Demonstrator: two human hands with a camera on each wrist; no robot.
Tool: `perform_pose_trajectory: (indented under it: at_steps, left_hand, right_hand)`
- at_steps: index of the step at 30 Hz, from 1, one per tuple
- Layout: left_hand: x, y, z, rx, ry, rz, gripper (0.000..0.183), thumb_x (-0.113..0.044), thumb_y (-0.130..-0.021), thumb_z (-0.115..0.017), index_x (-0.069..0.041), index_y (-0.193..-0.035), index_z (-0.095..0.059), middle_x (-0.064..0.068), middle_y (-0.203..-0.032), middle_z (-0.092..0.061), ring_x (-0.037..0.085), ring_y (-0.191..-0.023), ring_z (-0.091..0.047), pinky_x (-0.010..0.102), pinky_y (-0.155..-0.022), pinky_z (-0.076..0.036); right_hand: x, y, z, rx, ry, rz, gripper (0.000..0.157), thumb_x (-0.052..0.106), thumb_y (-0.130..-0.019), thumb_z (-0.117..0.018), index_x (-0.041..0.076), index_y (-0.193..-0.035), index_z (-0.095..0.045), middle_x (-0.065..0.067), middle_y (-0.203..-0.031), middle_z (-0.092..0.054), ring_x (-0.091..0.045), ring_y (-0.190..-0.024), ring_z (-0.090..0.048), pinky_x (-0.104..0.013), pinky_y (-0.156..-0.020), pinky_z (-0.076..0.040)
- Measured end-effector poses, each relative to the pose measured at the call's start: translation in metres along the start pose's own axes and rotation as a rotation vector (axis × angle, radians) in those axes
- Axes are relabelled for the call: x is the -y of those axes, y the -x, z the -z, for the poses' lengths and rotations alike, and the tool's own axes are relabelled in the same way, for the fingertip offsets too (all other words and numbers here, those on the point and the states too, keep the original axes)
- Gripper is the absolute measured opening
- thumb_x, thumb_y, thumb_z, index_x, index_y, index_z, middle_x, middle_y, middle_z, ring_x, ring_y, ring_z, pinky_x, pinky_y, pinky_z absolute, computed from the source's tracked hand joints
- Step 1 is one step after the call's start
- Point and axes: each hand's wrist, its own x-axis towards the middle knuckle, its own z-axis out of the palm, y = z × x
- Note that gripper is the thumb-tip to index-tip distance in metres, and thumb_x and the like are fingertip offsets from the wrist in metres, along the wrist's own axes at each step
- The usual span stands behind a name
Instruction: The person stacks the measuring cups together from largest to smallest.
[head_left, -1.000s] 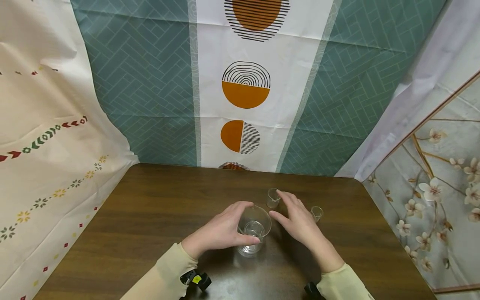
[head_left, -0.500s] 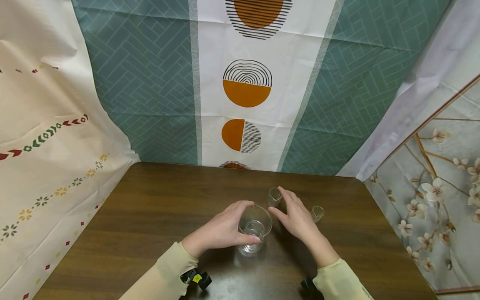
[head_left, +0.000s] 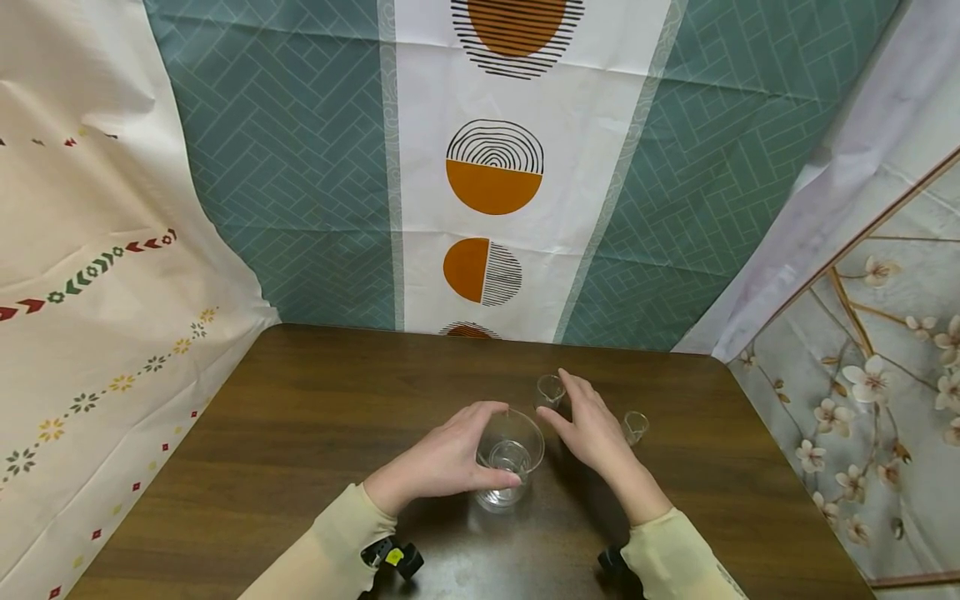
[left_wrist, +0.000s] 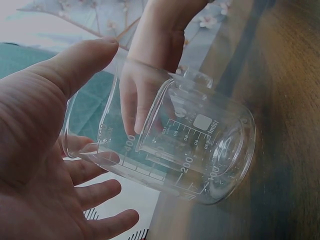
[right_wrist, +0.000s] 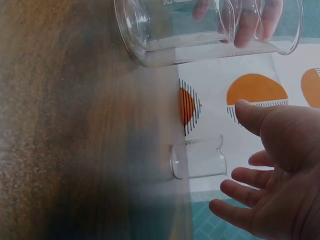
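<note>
In the head view, my left hand [head_left: 448,458] holds a large clear glass beaker [head_left: 517,427], thumb on the near side and fingers on the far side near its rim. It stands upright on the table. A smaller beaker [left_wrist: 187,142] marked 100 ml sits inside it, as the left wrist view shows through the glass. My right hand [head_left: 592,432] is held with thumb and fingers apart, just beside a small beaker [head_left: 550,388] towards the back. In the right wrist view, that small beaker [right_wrist: 200,159] stands apart from the fingers, with nothing in the hand.
Another tiny beaker [head_left: 635,426] stands to the right, close behind my right wrist. The brown wooden table [head_left: 337,392] runs back to a hanging patterned cloth [head_left: 322,208]. Cloths also hang at the left and right sides.
My right hand has shifted slightly away from me, along the small beaker, its fingers still apart. The left hand and the large beaker have stayed put.
</note>
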Motion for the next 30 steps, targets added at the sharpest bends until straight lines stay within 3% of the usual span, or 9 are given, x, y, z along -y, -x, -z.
perform_pose_trajectory:
  at_steps: [21, 30]
  left_hand:
    - [-0.001, 0.001, 0.000, -0.007, 0.000, -0.008, 0.103, -0.064, -0.088, -0.088, -0.011, -0.164, -0.043, 0.007, -0.164, -0.049, 0.025, -0.149, -0.049, 0.054, -0.118, -0.046]
    - [0.000, 0.001, 0.000, -0.008, 0.003, -0.010, 0.102, -0.062, -0.088, -0.089, -0.011, -0.164, -0.043, 0.007, -0.163, -0.050, 0.025, -0.148, -0.049, 0.053, -0.118, -0.046]
  right_hand:
    - [0.000, -0.015, -0.004, 0.012, 0.029, -0.089, 0.084, 0.043, -0.109, -0.071, 0.002, -0.171, -0.033, -0.028, -0.172, -0.034, -0.049, -0.155, -0.040, -0.072, -0.116, -0.040]
    - [-0.002, -0.020, -0.007, -0.008, 0.039, -0.113, 0.080, 0.046, -0.109, -0.069, -0.001, -0.167, -0.040, -0.028, -0.170, -0.038, -0.048, -0.153, -0.045, -0.072, -0.114, -0.042]
